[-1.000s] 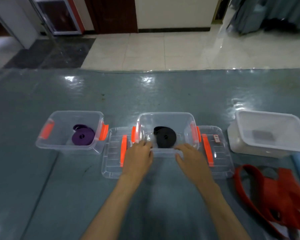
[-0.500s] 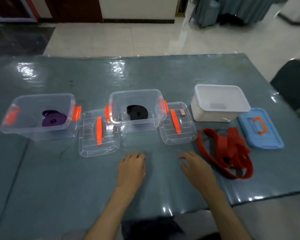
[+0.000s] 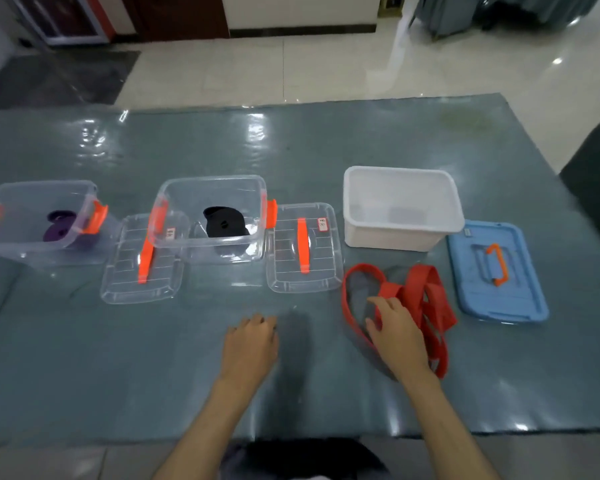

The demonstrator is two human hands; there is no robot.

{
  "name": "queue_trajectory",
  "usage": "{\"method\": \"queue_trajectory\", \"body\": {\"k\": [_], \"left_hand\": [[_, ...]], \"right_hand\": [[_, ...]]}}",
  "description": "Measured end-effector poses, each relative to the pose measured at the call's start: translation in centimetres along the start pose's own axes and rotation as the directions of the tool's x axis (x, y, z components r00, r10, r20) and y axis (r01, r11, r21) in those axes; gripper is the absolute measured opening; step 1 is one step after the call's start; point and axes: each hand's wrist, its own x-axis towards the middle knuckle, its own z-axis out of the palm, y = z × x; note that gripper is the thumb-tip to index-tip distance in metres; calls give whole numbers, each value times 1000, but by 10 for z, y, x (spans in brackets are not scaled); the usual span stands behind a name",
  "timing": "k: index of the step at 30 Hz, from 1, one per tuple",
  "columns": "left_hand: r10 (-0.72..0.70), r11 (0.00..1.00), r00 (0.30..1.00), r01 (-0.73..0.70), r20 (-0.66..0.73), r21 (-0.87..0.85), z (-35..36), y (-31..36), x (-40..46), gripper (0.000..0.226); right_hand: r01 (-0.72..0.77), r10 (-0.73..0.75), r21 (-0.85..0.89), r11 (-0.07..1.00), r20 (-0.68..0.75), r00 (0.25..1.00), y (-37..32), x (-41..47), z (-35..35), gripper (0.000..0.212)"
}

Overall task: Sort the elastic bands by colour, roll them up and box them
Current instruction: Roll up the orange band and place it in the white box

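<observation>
A loose tangle of red elastic bands (image 3: 426,296) lies on the table at the right. My right hand (image 3: 395,327) rests on top of it, fingers spread, not closed around a band. My left hand (image 3: 252,337) lies flat on the bare table, holding nothing. A rolled black band (image 3: 226,223) sits in the middle clear box (image 3: 174,237). A rolled purple band (image 3: 59,226) sits in the left clear box (image 3: 0,247). The white box (image 3: 402,237) behind the red bands holds nothing.
Two clear lids with orange handles (image 3: 142,261) (image 3: 303,247) lie beside the clear boxes. A blue lid with an orange handle (image 3: 496,271) lies at the far right. A dark chair (image 3: 596,174) stands by the table's right edge. The table's near edge is just below my forearms.
Both hands drew back from the middle clear box. My right hand then moved right onto the red bands. My view shifted right and back.
</observation>
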Motion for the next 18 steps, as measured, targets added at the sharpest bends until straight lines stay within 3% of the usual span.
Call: {"method": "queue_trajectory", "body": {"k": [3, 6, 10, 13, 18], "left_hand": [[-53, 999, 998, 53, 22, 8, 3, 34, -4, 29], [-92, 995, 995, 93, 38, -22, 5, 60, -5, 28], [-86, 994, 994, 90, 66, -68, 7, 83, -4, 27], [-41, 992, 996, 49, 76, -113, 6, 96, -1, 28], [187, 902, 982, -177, -14, -393, 2, 117, 5, 42]], "right_hand": [[-56, 56, -60, 997, -6, 998, 26, 25, -4, 63], [-83, 84, -138, 987, 2, 996, 40, 44, -9, 68], [-122, 126, -143, 982, 19, 992, 55, 56, -15, 61], [-136, 136, -35, 990, 1, 991, 65, 59, -21, 44], [125, -108, 182, 975, -101, 989, 66, 53, -49, 38]]}}
